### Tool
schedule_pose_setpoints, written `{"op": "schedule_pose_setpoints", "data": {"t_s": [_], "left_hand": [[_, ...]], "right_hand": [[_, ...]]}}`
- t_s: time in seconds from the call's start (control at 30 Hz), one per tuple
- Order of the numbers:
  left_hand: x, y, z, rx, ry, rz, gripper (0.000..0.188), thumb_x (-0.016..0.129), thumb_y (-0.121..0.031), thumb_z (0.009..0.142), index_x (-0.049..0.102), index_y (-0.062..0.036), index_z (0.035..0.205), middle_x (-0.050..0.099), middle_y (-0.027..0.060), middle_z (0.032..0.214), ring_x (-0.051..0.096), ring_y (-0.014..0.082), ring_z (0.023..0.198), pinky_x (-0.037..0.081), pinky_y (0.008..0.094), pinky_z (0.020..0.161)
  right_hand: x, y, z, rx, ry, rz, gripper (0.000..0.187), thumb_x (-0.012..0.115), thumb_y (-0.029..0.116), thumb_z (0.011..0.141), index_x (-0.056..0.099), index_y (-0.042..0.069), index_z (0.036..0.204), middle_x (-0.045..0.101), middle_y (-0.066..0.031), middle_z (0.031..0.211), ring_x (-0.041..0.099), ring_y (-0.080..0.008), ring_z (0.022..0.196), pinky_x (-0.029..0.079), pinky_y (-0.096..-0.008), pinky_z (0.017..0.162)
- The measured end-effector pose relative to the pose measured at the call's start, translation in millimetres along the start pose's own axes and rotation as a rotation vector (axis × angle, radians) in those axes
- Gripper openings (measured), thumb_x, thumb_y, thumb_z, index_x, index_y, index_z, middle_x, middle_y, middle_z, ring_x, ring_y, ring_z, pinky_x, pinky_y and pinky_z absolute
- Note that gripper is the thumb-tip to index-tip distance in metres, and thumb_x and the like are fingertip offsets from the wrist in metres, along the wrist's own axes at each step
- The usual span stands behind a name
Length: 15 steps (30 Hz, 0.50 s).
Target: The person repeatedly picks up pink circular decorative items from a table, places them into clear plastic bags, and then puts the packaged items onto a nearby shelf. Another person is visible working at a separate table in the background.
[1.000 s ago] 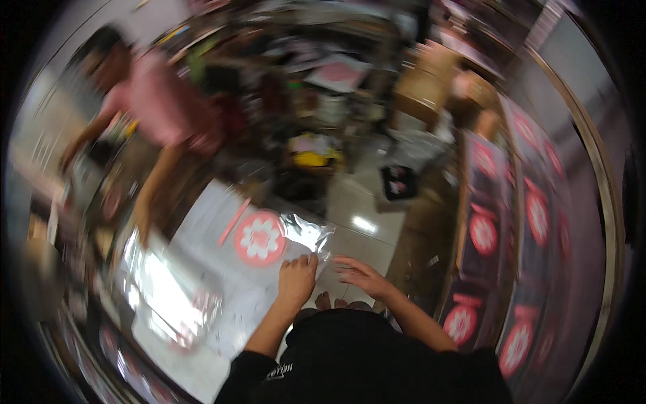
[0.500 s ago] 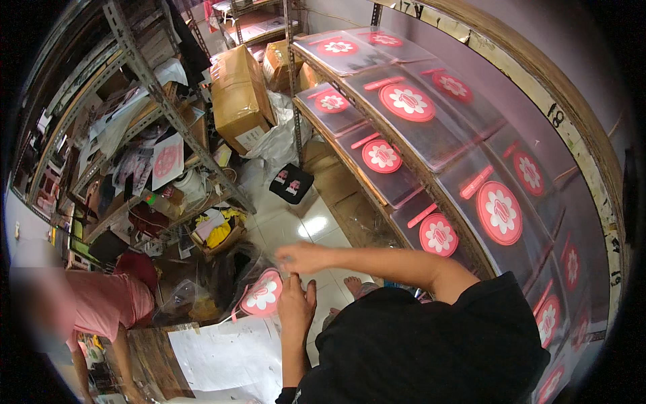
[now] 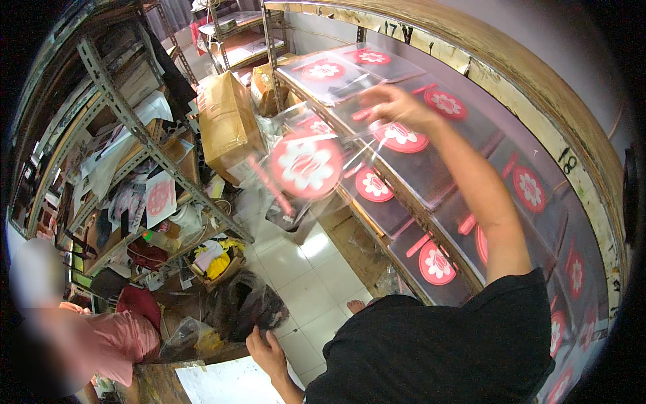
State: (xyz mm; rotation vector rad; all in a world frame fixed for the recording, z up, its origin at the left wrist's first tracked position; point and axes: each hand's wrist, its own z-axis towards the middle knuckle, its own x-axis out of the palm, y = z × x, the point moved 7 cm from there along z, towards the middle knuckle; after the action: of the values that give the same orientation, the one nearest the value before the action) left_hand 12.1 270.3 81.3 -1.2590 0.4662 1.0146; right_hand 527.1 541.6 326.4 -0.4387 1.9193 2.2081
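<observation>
The clear sheet point(image 3: 306, 165) with a flower print is suspended over the floor point(image 3: 306, 286), beside the shelf point(image 3: 431, 219); one edge appears pinched by the right hand point(image 3: 402, 111), though contact is blurred. Nothing is held by the left hand point(image 3: 269, 353), its fingers parted near white paper point(image 3: 222, 382). The sheet could be creased if snagged on the shelf's edge. The wooden table point(image 3: 158, 382) is partly covered; the tiled floor is flanked by a cluttered rack point(image 3: 128, 121) and a carton point(image 3: 225, 128)

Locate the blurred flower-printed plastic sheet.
In the head view, the plastic sheet is just above centre, below-left of the right hand, right of the large cardboard box.
</observation>
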Motion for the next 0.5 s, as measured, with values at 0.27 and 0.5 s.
{"op": "schedule_pose_setpoints", "data": {"t_s": [0.27,0.5], "left_hand": [[45,56,-43,-0.022,-0.052,0.406,0.029,0.064,-0.021,0.089,0.061,-0.0006,0.109,0.057,0.0185,0.116,0.052,0.0363,0.112,0.036,0.0551,0.105],[53,57,-41,-0.086,-0.039,0.480,0.028,0.061,-0.029,0.089,0.065,-0.0043,0.102,0.063,0.0117,0.107,0.056,0.0303,0.109,0.030,0.0550,0.112]], "right_hand": [[-258,-114,-91,0.166,-0.523,0.144,0.035,0.059,0.002,0.087,0.058,0.010,0.121,0.065,-0.0003,0.110,0.066,-0.0120,0.087,0.050,-0.0219,0.066],[-382,-233,-189,0.270,-0.973,0.090,0.033,0.052,0.001,0.088,0.055,0.009,0.119,0.062,-0.0021,0.104,0.068,-0.0166,0.085,0.050,-0.0251,0.059]]}}
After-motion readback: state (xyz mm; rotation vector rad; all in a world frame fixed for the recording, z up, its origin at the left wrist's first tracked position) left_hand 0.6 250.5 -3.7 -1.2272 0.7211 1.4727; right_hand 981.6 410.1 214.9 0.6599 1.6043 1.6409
